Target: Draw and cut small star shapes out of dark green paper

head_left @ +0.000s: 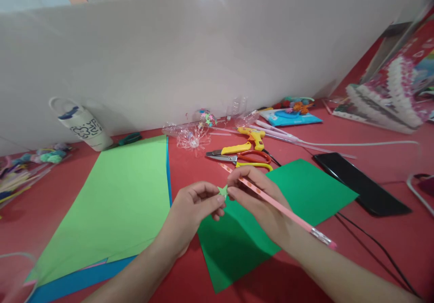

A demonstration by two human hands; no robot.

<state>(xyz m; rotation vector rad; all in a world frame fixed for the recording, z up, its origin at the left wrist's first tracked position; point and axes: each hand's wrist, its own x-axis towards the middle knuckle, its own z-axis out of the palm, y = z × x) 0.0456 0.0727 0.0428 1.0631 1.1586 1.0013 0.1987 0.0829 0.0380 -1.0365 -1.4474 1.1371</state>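
Observation:
A small light-green paper star [223, 192] is pinched between the thumb and fingers of my left hand [196, 202]. My right hand [255, 193] is closed, its thumb and fingertip at the star's right side. Resting across that hand is a pink pencil [278, 207] with orange spots, its eraser end pointing down to the right. Beneath both hands lies a dark-green sheet of paper [305, 185]. Just beyond them are scissors [251, 157] with red and yellow handles, a yellow cutter [236, 148] and a yellow glue gun [253, 136].
Light-green paper [125, 194] lies over blue sheets at left. A white tumbler [84, 127] leans near the white partition [190, 59]. A black phone-like slab [361, 183] is at right, beside a cable. Clear plastic with colourful stars [206, 118] sits at the back.

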